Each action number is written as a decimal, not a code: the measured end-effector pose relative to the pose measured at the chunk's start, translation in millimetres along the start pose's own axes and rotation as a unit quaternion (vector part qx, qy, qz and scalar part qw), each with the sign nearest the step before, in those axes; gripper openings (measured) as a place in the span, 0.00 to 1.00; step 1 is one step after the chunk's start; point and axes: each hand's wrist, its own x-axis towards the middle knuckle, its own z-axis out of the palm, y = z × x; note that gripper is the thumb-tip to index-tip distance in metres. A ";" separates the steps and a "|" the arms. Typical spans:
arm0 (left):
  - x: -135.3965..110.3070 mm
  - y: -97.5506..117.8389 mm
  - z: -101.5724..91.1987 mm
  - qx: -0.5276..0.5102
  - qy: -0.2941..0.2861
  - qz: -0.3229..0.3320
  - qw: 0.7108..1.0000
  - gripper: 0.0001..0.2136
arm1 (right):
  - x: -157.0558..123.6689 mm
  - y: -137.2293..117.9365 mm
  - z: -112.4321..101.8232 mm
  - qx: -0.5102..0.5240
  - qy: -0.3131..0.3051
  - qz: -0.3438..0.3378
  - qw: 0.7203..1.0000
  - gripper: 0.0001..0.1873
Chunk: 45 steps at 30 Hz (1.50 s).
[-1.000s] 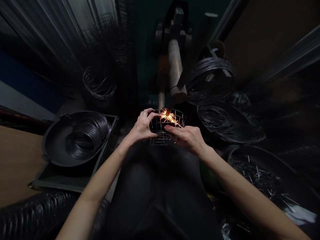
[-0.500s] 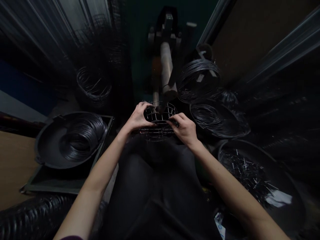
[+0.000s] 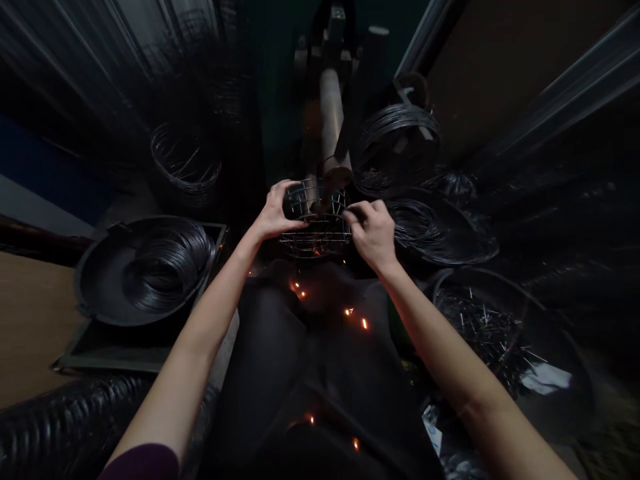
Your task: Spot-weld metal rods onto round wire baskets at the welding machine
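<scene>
A round wire basket (image 3: 314, 237) sits at the end of a spot welder (image 3: 334, 133), around its lower arm. My left hand (image 3: 276, 212) grips the basket's left side, thumb below and fingers at the upper rim. On the right side my right hand (image 3: 371, 230) is closed in a pinch at the basket's edge; what lies between its fingertips is too dark and small to make out. Orange sparks (image 3: 349, 311) fall over the dark apron (image 3: 270, 373) on my lap.
A black pan (image 3: 95, 287) with coiled wire rings stands at the left. On the right are a pan of wire rings (image 3: 410, 223), a bundle of wire hoops (image 3: 400, 120) and a pan of short wire pieces (image 3: 480, 333). Stacked rings (image 3: 65, 427) lie at lower left.
Glowing sparks now scatter below the basket and across the apron. The basket and both hands appear higher in view, and my right hand's fingers have curled in more.
</scene>
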 end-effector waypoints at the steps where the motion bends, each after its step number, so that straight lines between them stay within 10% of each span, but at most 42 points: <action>1: -9.7 -7.2 2.7 -0.024 0.009 -0.015 1.000 0.47 | -12.1 -0.3 -11.7 0.024 -0.004 0.012 1.000 0.17; 6: -55.3 -30.9 16.6 -0.157 0.014 -0.157 0.975 0.60 | -104.8 29.4 -50.1 0.092 -0.136 0.118 0.979 0.21; 12: -69.5 -17.2 1.7 -0.174 0.089 -0.113 0.974 0.54 | -178.4 90.4 -18.2 0.156 -0.293 0.144 0.932 0.17; 18: -82.7 27.4 -11.0 -0.008 0.047 0.031 0.998 0.40 | -124.8 34.0 -26.8 0.233 -0.228 0.199 0.924 0.33; 25: -72.7 68.4 0.1 0.144 -0.056 0.071 0.985 0.28 | -44.2 -23.3 -7.7 0.132 -0.294 0.032 0.946 0.12; 31: -69.8 63.6 6.2 0.124 -0.043 0.044 0.990 0.31 | -53.4 -24.3 -4.2 -0.155 -0.271 -0.188 0.931 0.23; 45: -56.8 60.0 7.3 0.082 -0.038 0.011 0.996 0.31 | -41.9 -16.5 -2.4 -0.258 -0.212 -0.275 0.902 0.21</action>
